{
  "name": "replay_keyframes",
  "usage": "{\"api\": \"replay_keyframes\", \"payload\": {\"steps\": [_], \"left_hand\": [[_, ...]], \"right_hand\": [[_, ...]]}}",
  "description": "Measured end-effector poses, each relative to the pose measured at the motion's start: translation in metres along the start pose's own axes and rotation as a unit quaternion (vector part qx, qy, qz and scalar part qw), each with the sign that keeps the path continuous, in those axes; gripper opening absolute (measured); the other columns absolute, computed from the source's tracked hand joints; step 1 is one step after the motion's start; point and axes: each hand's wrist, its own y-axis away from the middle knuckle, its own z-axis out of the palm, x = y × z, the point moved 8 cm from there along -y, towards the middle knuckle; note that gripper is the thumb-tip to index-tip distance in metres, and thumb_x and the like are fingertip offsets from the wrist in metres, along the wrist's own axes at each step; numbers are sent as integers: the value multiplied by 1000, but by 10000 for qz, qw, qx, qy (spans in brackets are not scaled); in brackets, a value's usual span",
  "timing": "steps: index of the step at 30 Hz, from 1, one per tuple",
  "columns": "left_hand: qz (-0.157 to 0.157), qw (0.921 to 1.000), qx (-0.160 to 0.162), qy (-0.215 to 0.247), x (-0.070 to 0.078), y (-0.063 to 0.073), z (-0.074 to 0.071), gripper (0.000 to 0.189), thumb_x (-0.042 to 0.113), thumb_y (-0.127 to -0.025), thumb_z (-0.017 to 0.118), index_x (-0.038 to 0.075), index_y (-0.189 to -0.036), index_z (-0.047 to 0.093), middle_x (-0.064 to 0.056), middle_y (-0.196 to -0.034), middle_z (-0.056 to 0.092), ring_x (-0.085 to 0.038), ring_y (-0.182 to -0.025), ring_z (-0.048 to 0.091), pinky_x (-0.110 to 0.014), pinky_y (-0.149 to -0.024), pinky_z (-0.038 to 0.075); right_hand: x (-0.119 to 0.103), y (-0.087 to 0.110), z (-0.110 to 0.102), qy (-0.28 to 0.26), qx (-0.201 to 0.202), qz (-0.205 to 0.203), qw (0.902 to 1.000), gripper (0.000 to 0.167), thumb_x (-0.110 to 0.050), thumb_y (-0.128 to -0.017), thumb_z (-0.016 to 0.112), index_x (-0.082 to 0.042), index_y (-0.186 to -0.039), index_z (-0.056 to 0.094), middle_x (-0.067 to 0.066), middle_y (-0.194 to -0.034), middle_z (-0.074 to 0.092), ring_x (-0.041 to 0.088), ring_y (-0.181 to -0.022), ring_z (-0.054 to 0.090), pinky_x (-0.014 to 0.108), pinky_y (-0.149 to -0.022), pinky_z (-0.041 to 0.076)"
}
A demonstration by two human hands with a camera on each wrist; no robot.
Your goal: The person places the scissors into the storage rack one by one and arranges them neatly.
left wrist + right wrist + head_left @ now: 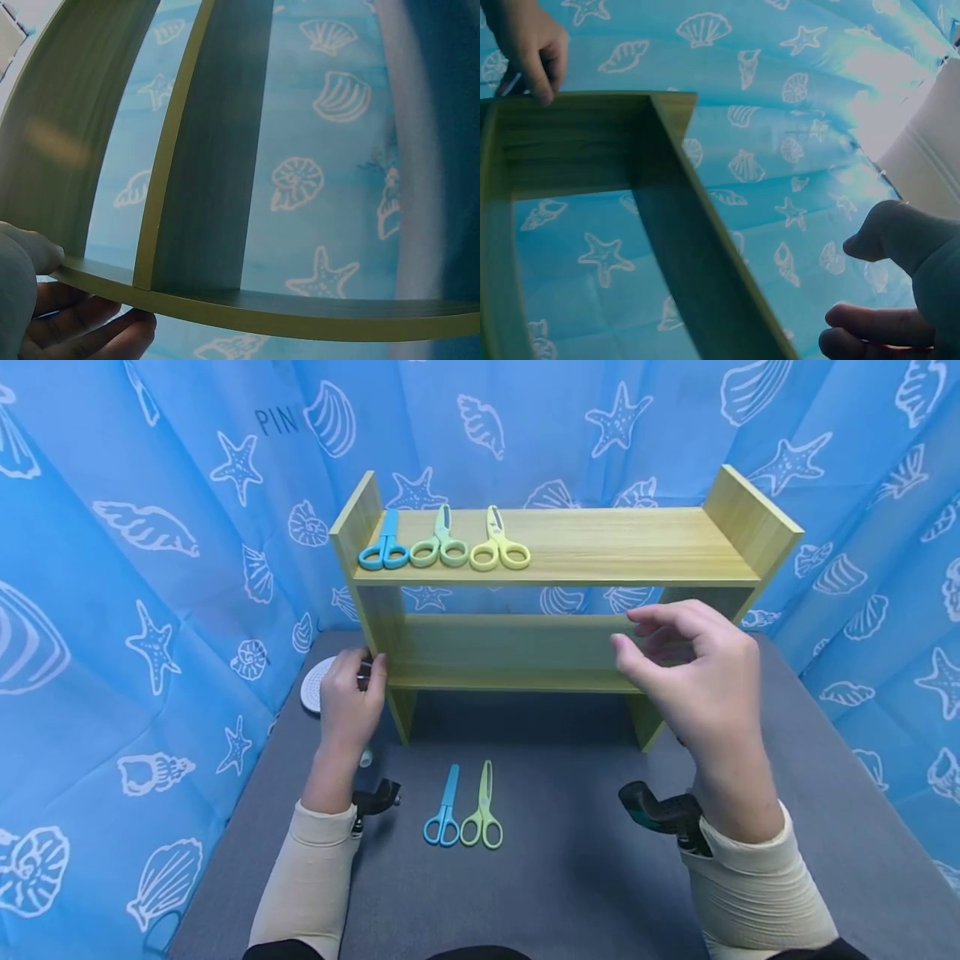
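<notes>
A light wooden two-tier shelf (615,539) stands on the grey table. My left hand (351,697) grips its left side panel, thumb on the inner side and fingers curled along the outside in the left wrist view. In front of the shelf's right part, my right hand (701,672) hovers with bent fingers and thumb apart, holding nothing. Blue scissors (389,527), mint green scissors (442,531) and yellow scissors (496,531) lie in a row at the left of the top tier. On the table in front are other blue scissors (449,789) and light green scissors (486,789).
Partly hidden behind my left hand is a round white perforated object (311,685). A small white item (366,758) sits by my left wrist. The lower tier (517,652) holds no scissors in view. A blue shell-print curtain (240,535) surrounds the grey table (570,877).
</notes>
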Motion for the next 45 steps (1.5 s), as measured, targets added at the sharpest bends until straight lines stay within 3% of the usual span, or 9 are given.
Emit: {"api": "replay_keyframes", "payload": {"steps": [8,16,22,27,34,40,45], "left_hand": [[-8,10000,18,22,-1,0,1,21,14,-103,64,-7,-99,65,-19,-90,64,-31,-76,66,-45,-62,61],[-18,10000,8,-46,-2,0,1,22,15,-103,64,-7,-100,66,-19,-90,65,-30,-76,66,-43,-63,61],[10,10000,-11,-64,-1,0,1,22,15,-103,63,-7,-99,65,-19,-90,64,-31,-77,66,-44,-64,61],[-25,10000,34,-1,-1,1,1,22,15,-103,63,-7,-99,65,-20,-90,64,-32,-76,66,-48,-63,60],[49,9998,-138,-140,2,2,3,28,21,-108,56,-6,-105,64,-21,-96,63,-30,-82,65,-35,-72,59],[24,10000,-43,-42,1,1,2,24,16,-105,60,-7,-101,64,-21,-93,63,-32,-79,65,-43,-68,60],[9,10000,-47,-18,1,1,2,23,15,-105,61,-7,-100,64,-21,-92,63,-32,-78,65,-45,-66,60]], "right_hand": [[13,27,12,-197,109,-888,9958,26,-5,-74,85,-2,-99,79,9,-90,72,16,-81,63,12,-80,50],[26,59,36,-176,-510,-1086,9926,30,-10,-77,84,-5,-105,77,4,-98,72,17,-90,65,14,-82,48],[34,87,64,-181,-1209,-1032,9871,31,-9,-80,84,-9,-109,75,-1,-105,71,14,-95,66,15,-84,50],[40,113,89,-152,-1660,-951,9814,33,-10,-80,86,-11,-111,75,-4,-106,70,12,-98,66,27,-84,57],[44,148,123,-325,-2108,-943,9724,33,-10,-79,85,-10,-109,74,-1,-104,69,10,-94,67,32,-79,61],[55,170,152,-76,-2517,-479,9666,28,-13,-82,85,-9,-108,75,-1,-102,70,11,-89,67,31,-75,60],[68,186,177,363,-2944,8,9550,27,-15,-83,84,-6,-107,76,-1,-98,69,12,-86,66,33,-73,59]]}}
